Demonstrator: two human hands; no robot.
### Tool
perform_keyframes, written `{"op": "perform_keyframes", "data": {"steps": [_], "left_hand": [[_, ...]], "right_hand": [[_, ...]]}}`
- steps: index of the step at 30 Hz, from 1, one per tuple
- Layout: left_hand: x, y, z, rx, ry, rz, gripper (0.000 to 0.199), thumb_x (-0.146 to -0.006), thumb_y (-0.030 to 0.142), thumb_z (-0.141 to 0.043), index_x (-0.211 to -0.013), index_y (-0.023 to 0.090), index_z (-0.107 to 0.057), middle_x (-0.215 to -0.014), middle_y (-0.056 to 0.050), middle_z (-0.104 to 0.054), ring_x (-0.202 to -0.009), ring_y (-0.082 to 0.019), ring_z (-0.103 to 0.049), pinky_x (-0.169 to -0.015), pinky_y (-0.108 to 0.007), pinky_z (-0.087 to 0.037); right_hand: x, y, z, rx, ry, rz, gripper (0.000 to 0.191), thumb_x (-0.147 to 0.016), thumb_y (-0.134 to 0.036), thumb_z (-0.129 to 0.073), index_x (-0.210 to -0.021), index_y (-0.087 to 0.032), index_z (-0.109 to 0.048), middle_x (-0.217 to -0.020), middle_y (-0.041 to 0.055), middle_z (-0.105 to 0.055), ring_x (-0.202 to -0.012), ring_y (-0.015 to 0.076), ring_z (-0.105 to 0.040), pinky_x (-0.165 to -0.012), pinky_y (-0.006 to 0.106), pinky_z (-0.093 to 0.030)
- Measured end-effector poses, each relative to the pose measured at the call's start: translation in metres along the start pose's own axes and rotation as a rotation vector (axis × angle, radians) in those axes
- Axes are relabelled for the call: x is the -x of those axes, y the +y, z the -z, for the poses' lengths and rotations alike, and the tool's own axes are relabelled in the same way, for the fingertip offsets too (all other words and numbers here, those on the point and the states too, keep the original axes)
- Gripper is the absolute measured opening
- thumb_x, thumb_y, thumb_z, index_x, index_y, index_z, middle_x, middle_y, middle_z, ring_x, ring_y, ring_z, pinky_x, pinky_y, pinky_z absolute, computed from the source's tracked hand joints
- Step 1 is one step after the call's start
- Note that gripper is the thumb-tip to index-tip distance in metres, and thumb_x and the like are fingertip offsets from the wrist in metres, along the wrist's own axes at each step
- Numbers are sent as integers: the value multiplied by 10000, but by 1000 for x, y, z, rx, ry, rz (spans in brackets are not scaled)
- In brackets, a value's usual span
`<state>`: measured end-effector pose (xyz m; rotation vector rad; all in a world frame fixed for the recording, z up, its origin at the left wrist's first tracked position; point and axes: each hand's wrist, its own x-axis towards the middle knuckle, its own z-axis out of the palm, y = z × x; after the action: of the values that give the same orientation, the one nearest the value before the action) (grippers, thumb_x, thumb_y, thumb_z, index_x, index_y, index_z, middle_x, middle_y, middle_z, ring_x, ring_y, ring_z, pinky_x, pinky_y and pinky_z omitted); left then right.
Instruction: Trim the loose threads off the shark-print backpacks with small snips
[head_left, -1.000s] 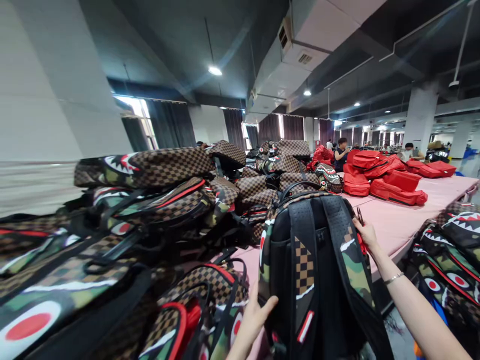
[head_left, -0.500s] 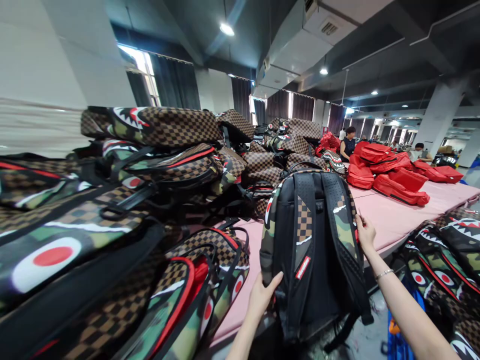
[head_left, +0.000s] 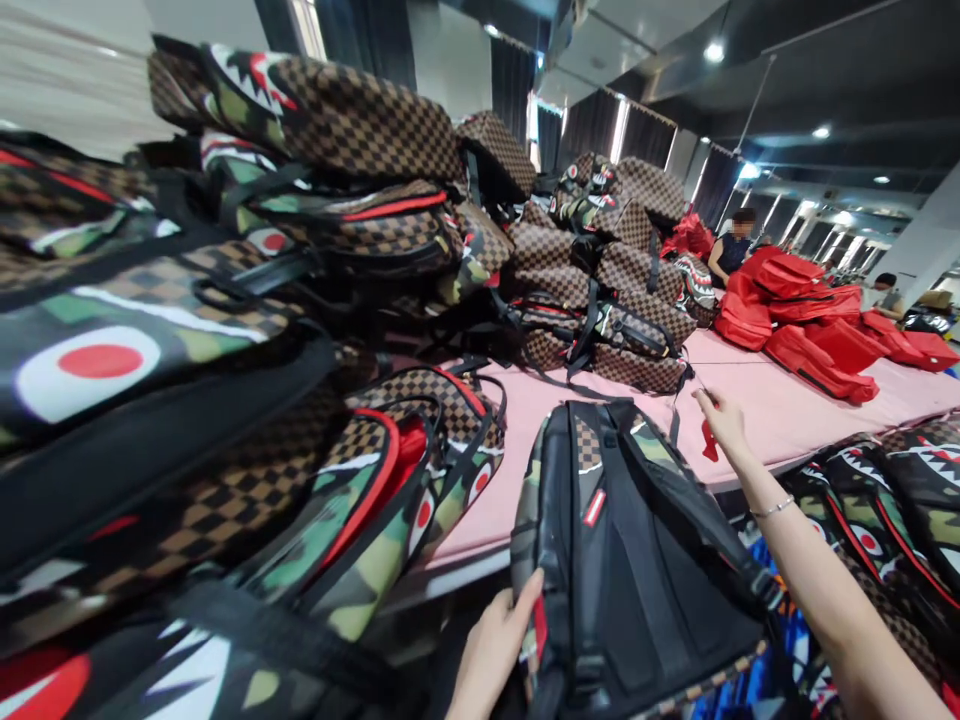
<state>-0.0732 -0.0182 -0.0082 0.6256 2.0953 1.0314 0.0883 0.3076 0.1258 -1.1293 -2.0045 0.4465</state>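
Observation:
A black-backed backpack (head_left: 622, 560) with checkered and camouflage patches leans in front of me, its padded back and shoulder straps facing up toward me. My left hand (head_left: 499, 625) grips its lower left side, thumb on the edge and the other fingers hidden behind. My right hand (head_left: 724, 425) is closed in the air beyond the bag's upper right, apart from it. In it is a small pointed tool with a red part hanging below, apparently small scissors (head_left: 709, 441); its exact shape is hard to make out.
Checkered camouflage backpacks (head_left: 360, 120) are piled high at left and centre. Red bags (head_left: 817, 310) lie farther along the pink table (head_left: 750, 375), with people behind them. More backpacks (head_left: 870, 530) stand at right, near something blue (head_left: 735, 690) low down.
The backpack has tipped back and sunk lower. My right hand has come away from its right side, now showing the red-handled tool; my left hand still grips the left side. The view has tilted down.

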Motion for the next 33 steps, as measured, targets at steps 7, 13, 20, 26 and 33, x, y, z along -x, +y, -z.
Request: {"op": "perform_keyframes", "data": {"steps": [7,13,20,26,33], "left_hand": [[0,-4,-9,-63,359,-233,522,-820,480,-369,-1196,141,-496,-1164,-148,-603,-1105,-290,-539,-902,-434,-424],[11,7,-43,-451,347,-857,516,-851,375,-416,-1316,152,-390,-1254,-127,-552,-1180,-256,-483,-987,-466,-370],[14,7,-56,-534,399,-890,590,-837,397,-445,-1346,116,-346,-1233,-168,-558,-1161,-305,-495,-980,-507,-351],[20,11,-51,-485,388,-883,534,-839,356,-447,-1315,122,-384,-1211,-147,-580,-1144,-295,-510,-942,-499,-400],[7,13,-29,-212,355,-787,279,-859,282,-407,-1065,197,-575,-1003,-73,-668,-982,-223,-592,-869,-381,-459]], "right_hand": [[73,-113,-68,258,-567,720,280,-907,-364,-403,-1030,-177,-571,-960,65,-634,-897,177,-557,-782,277,-407],[96,-125,-115,649,-692,763,177,-881,-298,-482,-936,-160,-578,-909,91,-593,-895,216,-530,-716,303,-411],[95,-102,-121,628,-663,831,138,-870,-272,-507,-954,-166,-532,-874,73,-582,-837,205,-524,-676,290,-395],[88,-97,-123,573,-742,935,120,-860,-280,-525,-928,-183,-543,-836,54,-583,-805,187,-524,-657,265,-365],[69,-81,-128,187,-992,864,135,-838,-277,-575,-931,-182,-551,-801,3,-602,-771,134,-541,-687,215,-365]]}}
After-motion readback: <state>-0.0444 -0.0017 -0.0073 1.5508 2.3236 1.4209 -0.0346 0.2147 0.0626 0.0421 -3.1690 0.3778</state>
